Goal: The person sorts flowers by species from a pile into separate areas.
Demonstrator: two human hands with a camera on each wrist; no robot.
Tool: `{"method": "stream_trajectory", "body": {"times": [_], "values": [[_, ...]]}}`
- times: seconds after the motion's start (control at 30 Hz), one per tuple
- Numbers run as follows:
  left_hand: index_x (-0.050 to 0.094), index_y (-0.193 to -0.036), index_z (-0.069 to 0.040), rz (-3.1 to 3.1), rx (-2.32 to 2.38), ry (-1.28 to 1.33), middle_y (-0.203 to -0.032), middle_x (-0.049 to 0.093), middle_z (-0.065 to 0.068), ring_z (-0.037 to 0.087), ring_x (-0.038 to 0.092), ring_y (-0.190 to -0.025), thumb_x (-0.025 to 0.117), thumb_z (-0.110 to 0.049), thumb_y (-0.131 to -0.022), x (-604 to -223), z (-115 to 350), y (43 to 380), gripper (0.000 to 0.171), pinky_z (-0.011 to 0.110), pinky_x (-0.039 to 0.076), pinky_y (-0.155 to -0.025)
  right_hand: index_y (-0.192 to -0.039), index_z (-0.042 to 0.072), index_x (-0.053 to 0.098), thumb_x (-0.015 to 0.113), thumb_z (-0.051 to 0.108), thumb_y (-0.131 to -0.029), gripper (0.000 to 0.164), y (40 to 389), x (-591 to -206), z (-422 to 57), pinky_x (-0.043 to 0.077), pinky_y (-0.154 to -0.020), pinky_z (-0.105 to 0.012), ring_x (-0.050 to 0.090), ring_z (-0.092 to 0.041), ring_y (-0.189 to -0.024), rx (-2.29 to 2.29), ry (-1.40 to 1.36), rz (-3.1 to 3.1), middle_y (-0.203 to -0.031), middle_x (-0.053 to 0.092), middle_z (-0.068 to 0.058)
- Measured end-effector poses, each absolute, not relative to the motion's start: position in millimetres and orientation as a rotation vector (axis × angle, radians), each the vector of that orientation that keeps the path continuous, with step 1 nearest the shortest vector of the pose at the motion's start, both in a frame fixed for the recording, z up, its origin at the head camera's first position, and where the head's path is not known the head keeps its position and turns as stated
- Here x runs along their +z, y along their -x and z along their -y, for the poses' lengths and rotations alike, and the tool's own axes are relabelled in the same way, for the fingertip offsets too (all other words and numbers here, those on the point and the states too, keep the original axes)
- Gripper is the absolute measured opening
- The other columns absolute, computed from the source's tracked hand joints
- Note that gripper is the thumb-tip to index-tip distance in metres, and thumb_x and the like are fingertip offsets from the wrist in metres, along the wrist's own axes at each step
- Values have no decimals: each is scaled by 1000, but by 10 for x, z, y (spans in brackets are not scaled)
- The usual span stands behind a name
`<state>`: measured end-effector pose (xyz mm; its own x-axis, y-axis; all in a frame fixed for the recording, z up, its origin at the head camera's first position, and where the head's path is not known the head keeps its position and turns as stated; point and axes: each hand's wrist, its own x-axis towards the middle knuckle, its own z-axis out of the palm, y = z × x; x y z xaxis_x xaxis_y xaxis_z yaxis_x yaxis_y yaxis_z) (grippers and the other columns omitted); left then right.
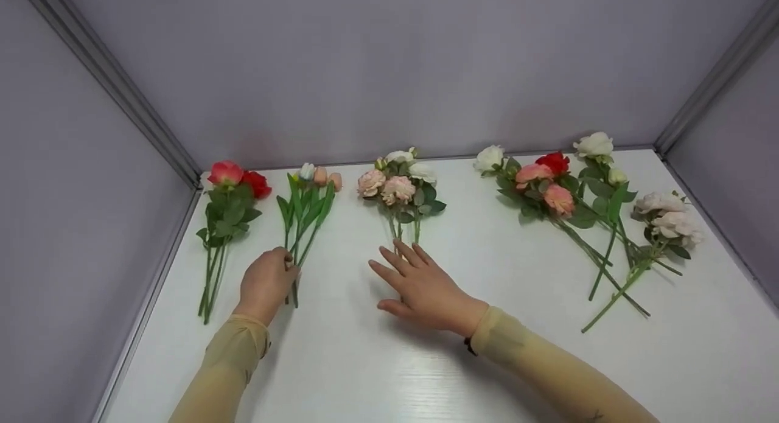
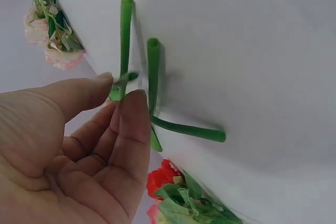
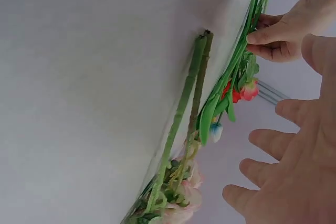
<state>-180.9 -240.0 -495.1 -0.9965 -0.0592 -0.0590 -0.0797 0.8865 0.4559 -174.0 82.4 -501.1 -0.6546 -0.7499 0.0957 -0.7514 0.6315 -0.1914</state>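
Note:
My left hand (image 1: 266, 284) is at the lower stems of the tulips (image 1: 309, 204), which have white-blue and peach heads and long green leaves. In the left wrist view, its thumb and fingertips pinch a green tulip stem (image 2: 125, 35); other stem ends lie beside it on the table. My right hand (image 1: 431, 290) is spread, palm down, over the lower stems of the pink and white peonies (image 1: 398, 188). Its fingers are straight and apart. In the right wrist view the peony stems (image 3: 184, 98) show beyond the fingers, with nothing held.
Red and pink flowers (image 1: 231, 182) with leafy stems lie at the left. On the right, a mixed pile of white, red and coral flowers (image 1: 551, 185) has crossing stems, with pale peonies (image 1: 669, 219) beside it. Grey panels (image 1: 395, 70) enclose the white table (image 1: 365, 368).

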Motion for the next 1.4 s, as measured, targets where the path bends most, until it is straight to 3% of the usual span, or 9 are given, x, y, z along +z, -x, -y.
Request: {"method": "stream_trajectory", "body": {"times": [0.17, 0.27, 0.43, 0.6, 0.77, 0.93, 1.07, 1.4], "values": [[59, -133, 8, -3093, 640, 70, -120, 60, 28, 43, 62, -107, 70, -21, -98, -4880, 2285, 1805, 46, 54, 53, -87, -160, 17, 36, 49, 52, -106, 66, 1817, -5016, -1211, 13, -124, -52, 18, -34, -154, 463, -1138, 2828, -164, 33, -11], [52, -144, 4, -3154, 605, -28, -136, 53, 28, 46, 53, -122, 71, -26, -98, -4831, 2109, 1792, 58, 57, 50, -96, -154, 12, 47, 57, 43, -105, 59, 1905, -5007, -1547, 24, -120, -54, 32, -37, -148, 558, -969, 2815, -156, 45, -13], [46, -152, -4, -3224, 492, -345, -151, 46, 23, 42, 44, -137, 72, -33, -98, -4772, 1667, 1702, 67, 55, 40, -111, -133, 5, 65, 65, 24, -102, 36, 2091, -4974, -2250, 40, -107, -57, 52, -37, -127, 747, -578, 2859, -132, 63, -16], [41, -157, -10, -3131, 388, -780, -160, 37, 18, 38, 35, -146, 67, -42, -99, -4772, 1123, 1536, 70, 53, 26, -120, -123, 2, 68, 58, 20, -105, 27, 2217, -4894, -3041, 48, -92, -59, 61, -38, -109, 853, -141, 2935, -118, 68, -19], [36, -160, -16, -2965, 276, -1190, -164, 32, 13, 35, 27, -151, 60, -53, -100, -4873, 533, 1316, 74, 53, 17, -122, -115, -2, 64, 50, 30, -105, 37, 2257, -4877, -3711, 49, -64, -48, 62, -34, -81, 774, 114, 2978, -101, 67, -20], [32, -162, -23, -2806, 199, -1454, -167, 28, 7, 29, 23, -153, 53, -61, -101, -4951, 7, 1121, 75, 49, 14, -124, -80, 5, 59, 52, 34, -102, 37, 2238, -4826, -4036, 38, -45, -36, 51, -23, -56, 727, 242, 3098, -65, 59, -7], [30, -162, -27, -2712, 132, -1548, -167, 27, 2, 24, 21, -154, 48, -64, -101, -4953, -357, 1030, 74, 45, 16, -124, -68, 9, 57, 53, 38, -101, 43, 2246, -4821, -4130, 37, -43, -35, 48, -21, -52, 741, 310, 3159, -57, 53, -2], [34, -160, -31, -2671, 46, -1654, -164, 32, -1, 21, 26, -151, 45, -68, -100, -5017, -825, 889, 71, 43, 22, -122, -81, 0, 71, 57, 42, -100, 48, 2261, -4847, -4236, 42, -51, -38, 54, -22, -58, 924, 404, 3119, -63, 65, -4]]}}
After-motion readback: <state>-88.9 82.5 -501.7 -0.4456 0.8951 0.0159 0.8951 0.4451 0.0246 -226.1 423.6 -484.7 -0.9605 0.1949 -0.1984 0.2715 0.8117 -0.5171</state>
